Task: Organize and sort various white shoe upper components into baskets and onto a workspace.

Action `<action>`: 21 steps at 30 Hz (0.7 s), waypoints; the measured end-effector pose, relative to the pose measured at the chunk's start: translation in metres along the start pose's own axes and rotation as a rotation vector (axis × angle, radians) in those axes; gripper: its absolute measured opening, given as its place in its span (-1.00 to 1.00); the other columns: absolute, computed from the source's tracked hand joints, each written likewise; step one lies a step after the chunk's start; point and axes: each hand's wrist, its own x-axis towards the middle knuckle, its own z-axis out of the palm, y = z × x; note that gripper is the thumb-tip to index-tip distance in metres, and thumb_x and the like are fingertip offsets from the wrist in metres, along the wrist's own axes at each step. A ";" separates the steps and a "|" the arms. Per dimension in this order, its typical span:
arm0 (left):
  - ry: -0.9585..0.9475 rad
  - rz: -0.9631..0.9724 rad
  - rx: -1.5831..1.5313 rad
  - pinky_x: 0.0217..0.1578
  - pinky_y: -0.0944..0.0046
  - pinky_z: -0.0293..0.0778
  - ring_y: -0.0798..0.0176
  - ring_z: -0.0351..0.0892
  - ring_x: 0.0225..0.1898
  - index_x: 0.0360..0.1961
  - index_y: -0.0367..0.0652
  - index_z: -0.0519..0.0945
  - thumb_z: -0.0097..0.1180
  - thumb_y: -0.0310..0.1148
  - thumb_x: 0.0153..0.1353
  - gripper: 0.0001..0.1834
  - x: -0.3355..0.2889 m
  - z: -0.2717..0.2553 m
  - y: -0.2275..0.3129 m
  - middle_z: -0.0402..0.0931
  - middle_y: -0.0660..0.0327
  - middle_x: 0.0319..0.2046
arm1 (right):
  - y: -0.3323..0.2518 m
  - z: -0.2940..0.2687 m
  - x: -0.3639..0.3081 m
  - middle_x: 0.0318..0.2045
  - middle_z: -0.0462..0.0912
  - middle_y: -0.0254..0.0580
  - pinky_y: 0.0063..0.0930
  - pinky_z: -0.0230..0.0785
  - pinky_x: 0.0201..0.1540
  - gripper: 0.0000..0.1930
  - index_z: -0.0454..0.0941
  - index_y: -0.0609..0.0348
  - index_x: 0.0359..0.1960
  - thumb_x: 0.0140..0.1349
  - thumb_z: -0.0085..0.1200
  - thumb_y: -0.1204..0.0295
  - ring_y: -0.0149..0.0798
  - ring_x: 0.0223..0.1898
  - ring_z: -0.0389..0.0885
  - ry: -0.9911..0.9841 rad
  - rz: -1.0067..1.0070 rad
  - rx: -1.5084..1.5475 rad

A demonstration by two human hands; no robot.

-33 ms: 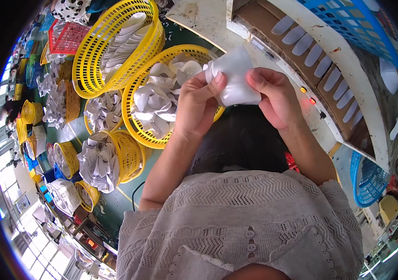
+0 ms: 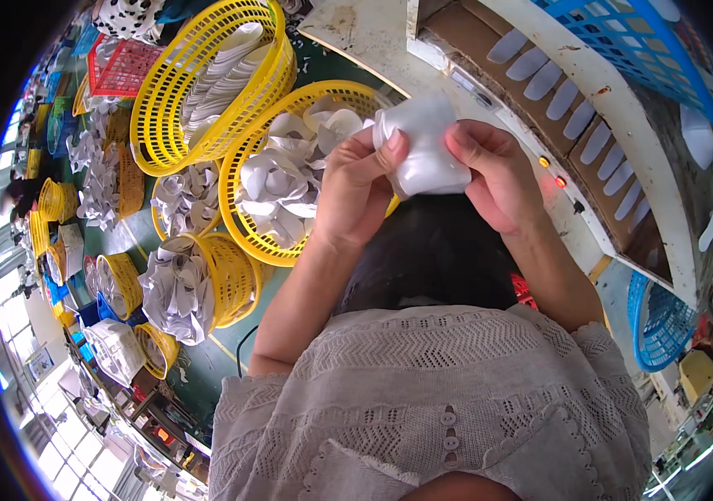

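Observation:
Between my two hands is a white, glossy, curved piece, soft-looking and folded [image 2: 430, 154]; its exact kind I cannot make out. My left hand [image 2: 355, 188] pinches its left edge, thumb on top and fingers mostly hidden behind. The opposite edge is gripped by my right hand [image 2: 500, 179], its thumb pressed near the rim. Both hands hold the piece up above my dark-covered lap. Just left of and beyond my left hand stands a yellow basket [image 2: 231, 196] filled with loose white curved pieces [image 2: 277, 177].
Farther left, another yellow basket [image 2: 146, 125] holds stacked white pieces [image 2: 227, 75]. At right, a machine frame [image 2: 532, 154] with small lit buttons carries a brown surface with rows of white oblong pieces [image 2: 563, 98]. A blue basket [image 2: 624, 37] sits above it, another blue basket [image 2: 649, 330] below.
The white piece has shifted slightly toward me and to the right. Both hands keep their hold on it.

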 end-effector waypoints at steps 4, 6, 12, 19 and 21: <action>0.005 -0.082 -0.075 -0.07 0.26 0.44 0.27 0.57 -0.17 -0.06 -0.36 0.51 0.10 -0.29 0.25 -0.65 0.001 -0.002 0.000 0.58 0.12 -0.18 | -0.010 -0.002 -0.003 -0.27 0.63 -0.22 -0.54 0.36 -0.05 -0.68 0.54 0.36 -0.12 0.31 0.04 0.29 -0.46 -0.20 0.54 0.024 0.073 -0.006; -0.004 -0.104 -0.080 -0.06 0.24 0.45 0.25 0.57 -0.15 -0.05 -0.36 0.50 0.09 -0.28 0.26 -0.64 0.004 -0.008 0.001 0.57 0.11 -0.17 | -0.016 -0.003 -0.006 -0.24 0.62 -0.19 -0.51 0.38 -0.05 -0.62 0.50 0.36 -0.07 0.33 0.01 0.23 -0.44 -0.18 0.55 -0.033 0.151 -0.142; 0.022 -0.117 -0.050 -0.03 0.19 0.45 0.23 0.56 -0.12 -0.04 -0.32 0.49 0.08 -0.26 0.27 -0.64 0.003 -0.017 -0.007 0.56 0.12 -0.15 | -0.012 0.007 -0.009 -0.27 0.61 -0.19 -0.56 0.39 -0.14 -0.64 0.51 0.32 -0.10 0.30 0.05 0.22 -0.46 -0.23 0.54 0.048 -0.047 -0.437; 0.023 -0.052 -0.003 -0.07 0.22 0.47 0.24 0.57 -0.17 -0.05 -0.34 0.50 0.10 -0.32 0.26 -0.67 0.004 -0.009 -0.001 0.57 0.12 -0.18 | 0.003 -0.006 -0.002 -0.30 0.61 -0.25 -0.58 0.30 -0.06 -0.72 0.54 0.32 -0.15 0.23 0.14 0.35 -0.45 -0.20 0.51 -0.016 0.051 -0.162; 0.006 -0.020 0.019 -0.07 0.24 0.47 0.25 0.57 -0.17 -0.05 -0.33 0.50 0.10 -0.32 0.26 -0.67 0.005 -0.012 0.002 0.57 0.12 -0.18 | 0.002 0.004 -0.007 -0.31 0.61 -0.28 -0.59 0.26 -0.02 -0.75 0.56 0.31 -0.19 0.22 0.14 0.36 -0.46 -0.19 0.50 -0.063 0.072 0.031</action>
